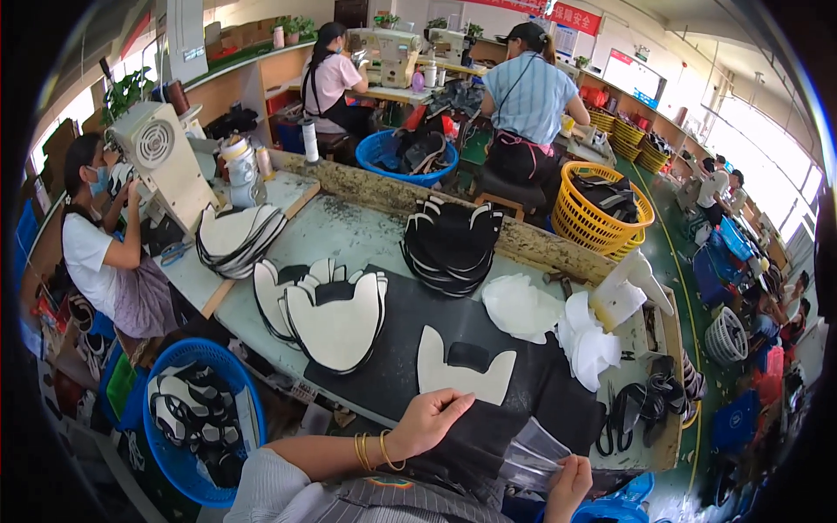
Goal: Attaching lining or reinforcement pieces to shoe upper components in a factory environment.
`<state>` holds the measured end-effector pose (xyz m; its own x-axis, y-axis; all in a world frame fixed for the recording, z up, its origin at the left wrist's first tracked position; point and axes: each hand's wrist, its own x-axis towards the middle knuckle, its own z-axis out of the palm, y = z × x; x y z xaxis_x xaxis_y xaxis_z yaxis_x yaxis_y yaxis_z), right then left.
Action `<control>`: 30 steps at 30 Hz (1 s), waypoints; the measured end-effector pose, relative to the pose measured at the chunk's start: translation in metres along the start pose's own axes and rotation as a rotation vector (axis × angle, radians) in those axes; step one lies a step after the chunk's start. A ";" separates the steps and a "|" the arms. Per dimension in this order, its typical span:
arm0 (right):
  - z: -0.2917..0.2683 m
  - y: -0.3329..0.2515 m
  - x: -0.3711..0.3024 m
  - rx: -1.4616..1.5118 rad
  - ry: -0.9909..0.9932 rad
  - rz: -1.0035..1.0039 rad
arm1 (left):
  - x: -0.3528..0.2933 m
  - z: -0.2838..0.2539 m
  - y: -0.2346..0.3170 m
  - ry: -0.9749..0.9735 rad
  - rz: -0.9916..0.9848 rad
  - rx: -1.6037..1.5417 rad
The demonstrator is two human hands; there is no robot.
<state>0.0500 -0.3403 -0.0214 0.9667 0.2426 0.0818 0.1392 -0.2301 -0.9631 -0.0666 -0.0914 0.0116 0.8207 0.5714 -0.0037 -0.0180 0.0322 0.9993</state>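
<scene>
My left hand [429, 420] rests with fingers spread on the near edge of a white shoe-upper piece [462, 370] that lies flat on a black mat [488, 349]. A small black patch [468, 356] sits on that white piece. My right hand [568, 485] is at the table's front edge and pinches a thin clear plastic piece [534, 455]. To the left on the mat lies a fanned stack of white uppers with black edges [327, 315].
A stack of black uppers [451, 242] sits behind, white fabric pieces [558, 322] and a white glue bottle [629, 288] to the right, black scissors [629, 414] near the right edge. Blue baskets [196, 410], a yellow basket [602, 213] and other seated workers surround the table.
</scene>
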 end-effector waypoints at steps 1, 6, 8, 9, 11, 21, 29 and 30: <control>0.001 -0.007 -0.002 -0.048 0.049 -0.111 | 0.000 -0.003 -0.002 0.012 -0.012 0.021; -0.036 0.029 -0.012 0.012 0.064 0.043 | 0.000 -0.011 0.005 0.013 -0.034 0.067; -0.059 0.041 -0.007 -0.086 0.157 0.020 | 0.008 -0.013 0.006 0.096 0.050 0.076; -0.088 0.076 -0.001 -0.145 0.232 0.006 | 0.013 -0.024 0.016 0.107 -0.009 0.068; -0.129 0.074 -0.008 -0.135 0.478 0.276 | 0.028 -0.042 0.019 0.130 0.040 0.104; -0.090 0.112 -0.060 -1.009 -0.678 -0.030 | 0.078 -0.033 0.064 -0.002 0.436 0.502; 0.059 -0.011 0.022 1.537 -0.949 0.774 | 0.024 0.037 0.041 -0.721 0.931 0.859; 0.065 -0.024 0.033 1.464 -0.925 0.911 | 0.012 0.037 0.032 -0.731 1.098 1.012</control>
<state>0.0643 -0.2658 -0.0126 0.1763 0.9729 -0.1495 -0.9809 0.1610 -0.1088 -0.0359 -0.1142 0.0449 0.7511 -0.5281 0.3963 -0.6162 -0.7762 0.1335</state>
